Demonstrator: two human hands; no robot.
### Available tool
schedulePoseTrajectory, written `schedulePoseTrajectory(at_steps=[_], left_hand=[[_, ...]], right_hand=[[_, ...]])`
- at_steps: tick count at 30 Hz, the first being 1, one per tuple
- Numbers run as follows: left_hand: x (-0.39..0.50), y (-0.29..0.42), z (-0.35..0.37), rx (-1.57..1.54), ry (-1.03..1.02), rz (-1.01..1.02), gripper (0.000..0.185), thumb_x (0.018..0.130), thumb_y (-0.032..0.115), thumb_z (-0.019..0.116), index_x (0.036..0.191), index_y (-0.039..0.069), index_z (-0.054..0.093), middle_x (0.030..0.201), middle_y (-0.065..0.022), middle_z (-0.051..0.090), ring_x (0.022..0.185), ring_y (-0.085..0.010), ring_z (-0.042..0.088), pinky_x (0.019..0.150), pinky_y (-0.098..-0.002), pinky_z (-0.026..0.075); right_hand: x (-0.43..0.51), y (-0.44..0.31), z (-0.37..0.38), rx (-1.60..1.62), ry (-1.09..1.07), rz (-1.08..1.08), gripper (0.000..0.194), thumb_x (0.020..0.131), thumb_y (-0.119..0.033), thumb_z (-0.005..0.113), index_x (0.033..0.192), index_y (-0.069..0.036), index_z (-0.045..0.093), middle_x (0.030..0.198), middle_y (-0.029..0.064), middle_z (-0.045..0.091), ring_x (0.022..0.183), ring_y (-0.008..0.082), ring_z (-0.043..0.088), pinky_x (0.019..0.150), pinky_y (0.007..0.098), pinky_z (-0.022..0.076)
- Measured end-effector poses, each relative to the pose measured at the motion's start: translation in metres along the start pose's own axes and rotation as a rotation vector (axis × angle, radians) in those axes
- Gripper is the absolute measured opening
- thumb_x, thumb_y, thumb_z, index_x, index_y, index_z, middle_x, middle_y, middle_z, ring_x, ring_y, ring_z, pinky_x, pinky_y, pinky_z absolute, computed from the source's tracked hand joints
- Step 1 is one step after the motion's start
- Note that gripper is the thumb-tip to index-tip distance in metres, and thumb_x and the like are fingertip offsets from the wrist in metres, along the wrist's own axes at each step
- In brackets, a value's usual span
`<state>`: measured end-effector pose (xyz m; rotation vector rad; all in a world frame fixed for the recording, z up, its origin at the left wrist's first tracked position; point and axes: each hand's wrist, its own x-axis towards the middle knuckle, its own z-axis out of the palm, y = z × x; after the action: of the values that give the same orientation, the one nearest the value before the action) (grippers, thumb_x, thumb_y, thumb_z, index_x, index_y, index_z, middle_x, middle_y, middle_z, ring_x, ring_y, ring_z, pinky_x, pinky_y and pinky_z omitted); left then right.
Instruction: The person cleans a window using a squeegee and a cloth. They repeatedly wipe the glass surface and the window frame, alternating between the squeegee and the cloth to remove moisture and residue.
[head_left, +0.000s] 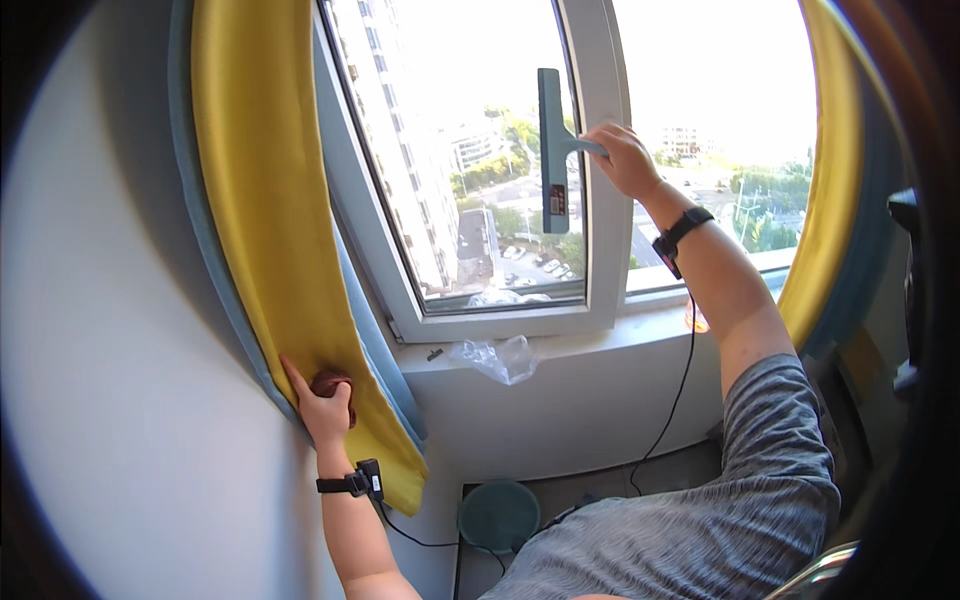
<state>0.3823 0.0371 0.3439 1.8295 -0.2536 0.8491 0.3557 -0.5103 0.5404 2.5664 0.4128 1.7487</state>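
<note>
My right hand (621, 159) grips the handle of a grey-blue window squeegee (553, 157). Its long blade stands upright in front of the window pane (480, 187), near the white middle frame; whether it touches the glass I cannot tell. A label with writing sits low on the blade. At the lower left, my left hand (324, 409) holds a dark red-brown cloth (332, 384) against the yellow curtain (262, 195), the index finger stretched along the fabric. Both wrists wear black straps with cables.
Crumpled clear plastic (499, 360) and a small dark piece (435, 355) lie on the white sill (570, 343). A green round basin (499, 517) stands on the floor below. A black cable hangs from my right wrist. Another yellow curtain (836, 180) borders the window's right side.
</note>
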Motion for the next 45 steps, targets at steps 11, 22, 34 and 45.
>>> schedulePoseTrajectory(at_steps=[11, 22, 34, 45], left_hand=[[-0.001, 0.009, -0.003, -0.112, -0.100, -0.197, 0.099, 0.075, 0.006, 0.064, 0.159, 0.010, 0.011, 0.144, -0.0202, 0.046, 0.125, -0.0307, 0.052, 0.106, -0.0336, 0.041], [-0.003, 0.001, 0.003, 0.125, 0.004, -0.023, 0.102, 0.074, 0.013, 0.069, 0.159, 0.014, 0.011, 0.148, -0.0222, 0.043, 0.128, -0.0373, 0.050, 0.105, -0.0377, 0.043], [-0.006, 0.025, -0.001, 0.219, -0.074, -0.075, 0.104, 0.073, 0.019, 0.072, 0.158, 0.014, 0.011, 0.147, -0.0223, 0.045, 0.127, -0.0394, 0.051, 0.104, -0.0411, 0.045], [-0.089, 0.061, -0.015, 0.029, -0.315, -0.250, 0.100, 0.076, 0.007, 0.069, 0.157, 0.007, 0.012, 0.107, -0.0133, 0.064, 0.093, -0.0218, 0.064, 0.084, -0.0344, 0.052]], right_hand=[[0.000, -0.030, -0.011, -0.018, 0.014, 0.085, 0.021, 0.084, -0.005, 0.067, 0.105, -0.008, 0.068, 0.104, 0.0081, 0.068, 0.099, 0.0291, 0.063, 0.095, 0.0428, 0.0447], [-0.021, -0.174, -0.108, 0.024, -0.176, -0.031, 0.035, 0.081, -0.006, 0.070, 0.115, -0.009, 0.068, 0.134, 0.0198, 0.058, 0.108, 0.0330, 0.066, 0.095, 0.0447, 0.0503], [-0.112, -0.182, -0.210, 0.115, 0.342, -0.313, 0.019, 0.079, -0.010, 0.071, 0.099, -0.008, 0.069, 0.060, -0.0041, 0.046, 0.057, 0.0133, 0.047, 0.067, 0.0327, 0.0334], [-0.165, -0.231, -0.095, 0.952, 0.111, 0.070, 0.053, 0.080, -0.019, 0.076, 0.127, -0.001, 0.063, 0.122, 0.0166, 0.067, 0.085, 0.0234, 0.068, 0.069, 0.0341, 0.0456]])
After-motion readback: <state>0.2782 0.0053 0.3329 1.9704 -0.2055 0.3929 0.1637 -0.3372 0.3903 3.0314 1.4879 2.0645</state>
